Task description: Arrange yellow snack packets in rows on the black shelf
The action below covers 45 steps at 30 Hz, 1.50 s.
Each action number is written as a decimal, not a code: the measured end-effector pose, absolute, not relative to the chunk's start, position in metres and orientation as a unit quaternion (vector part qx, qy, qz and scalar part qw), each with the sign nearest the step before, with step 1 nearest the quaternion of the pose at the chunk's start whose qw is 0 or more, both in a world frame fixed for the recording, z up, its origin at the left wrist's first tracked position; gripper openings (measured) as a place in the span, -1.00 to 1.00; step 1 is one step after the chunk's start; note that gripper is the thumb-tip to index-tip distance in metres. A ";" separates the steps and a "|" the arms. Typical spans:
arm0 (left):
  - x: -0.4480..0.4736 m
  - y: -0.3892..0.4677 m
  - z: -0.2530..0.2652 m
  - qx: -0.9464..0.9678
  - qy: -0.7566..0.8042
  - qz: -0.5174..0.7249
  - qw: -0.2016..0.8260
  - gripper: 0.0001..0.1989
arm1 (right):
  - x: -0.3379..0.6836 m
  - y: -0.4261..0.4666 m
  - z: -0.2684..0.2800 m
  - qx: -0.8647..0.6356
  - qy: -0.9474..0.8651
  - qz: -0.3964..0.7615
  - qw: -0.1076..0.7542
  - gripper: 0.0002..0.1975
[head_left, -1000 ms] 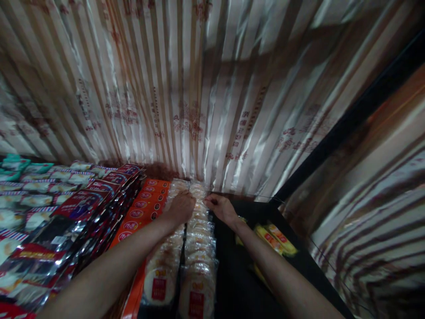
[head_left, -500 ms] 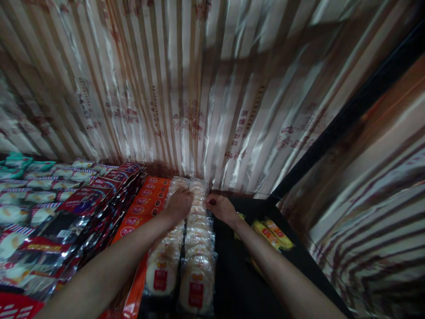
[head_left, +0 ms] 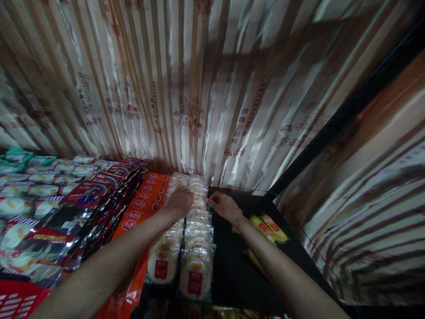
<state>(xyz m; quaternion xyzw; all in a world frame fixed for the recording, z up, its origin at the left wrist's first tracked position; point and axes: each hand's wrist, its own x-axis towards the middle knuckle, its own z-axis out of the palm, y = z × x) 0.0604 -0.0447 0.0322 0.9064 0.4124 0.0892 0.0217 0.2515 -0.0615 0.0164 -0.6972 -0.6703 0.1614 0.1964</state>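
Two rows of round, flat cakes in clear wrappers overlap one another on a black surface, a left row (head_left: 162,263) and a right row (head_left: 195,266). The front packets carry red labels. My left hand (head_left: 180,201) lies over the far part of the left row, its fingers curled against the right row's left side; its fingertips are hidden. My right hand (head_left: 225,206) is at the right row's far right edge, thumb and fingers pinched together by the wrappers. Whether a wrapper is between them is too dim to tell.
Orange packets (head_left: 142,199) lie left of the rows, beside dark red packets (head_left: 109,181) and white-and-clear packets (head_left: 16,208). Yellow packets (head_left: 268,228) rest on the black shelf (head_left: 229,266) at right. A patterned curtain (head_left: 186,88) hangs behind; a black post (head_left: 318,133) slants at right. A red basket (head_left: 20,299) shows lower left.
The view has tilted slightly, so the shelf's front edge and packets below it now show. Both hands stay at the far end of the rows with little movement.
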 end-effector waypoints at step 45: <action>0.052 -0.087 0.026 0.871 0.464 0.157 -0.031 -0.82 | 0.239 -0.093 0.003 -0.678 -0.667 0.184 0.250 -0.89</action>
